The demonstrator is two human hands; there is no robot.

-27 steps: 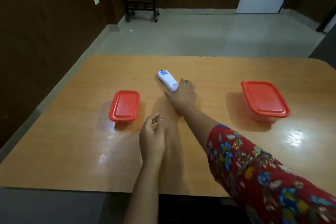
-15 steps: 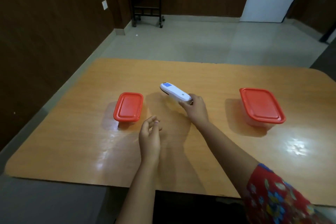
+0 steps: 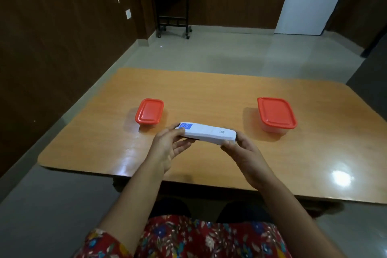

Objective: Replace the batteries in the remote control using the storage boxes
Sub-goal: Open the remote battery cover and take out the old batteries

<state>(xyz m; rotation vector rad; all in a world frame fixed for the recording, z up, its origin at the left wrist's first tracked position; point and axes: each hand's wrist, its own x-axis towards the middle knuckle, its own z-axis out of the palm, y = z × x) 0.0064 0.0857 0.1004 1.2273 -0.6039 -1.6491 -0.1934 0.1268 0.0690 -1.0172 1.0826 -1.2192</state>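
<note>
Both hands, left (image 3: 167,148) and right (image 3: 245,153), grip the remote (image 3: 207,133) by its ends above the worktop (image 3: 209,94); boxes (image 3: 149,113) shut; next, probably, sliding off its battery cover.

remote control (image 3: 207,133) above table (image 3: 209,94), between two storage boxes (image 3: 149,113)

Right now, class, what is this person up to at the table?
A person holds a white remote control in the air above the wooden table, the left hand gripping one end and the right hand the other. Its back seems to face up, with the cover apparently on. Two storage boxes stand apart on the table with red lids shut: a smaller one to the left, a larger one to the right.
</note>
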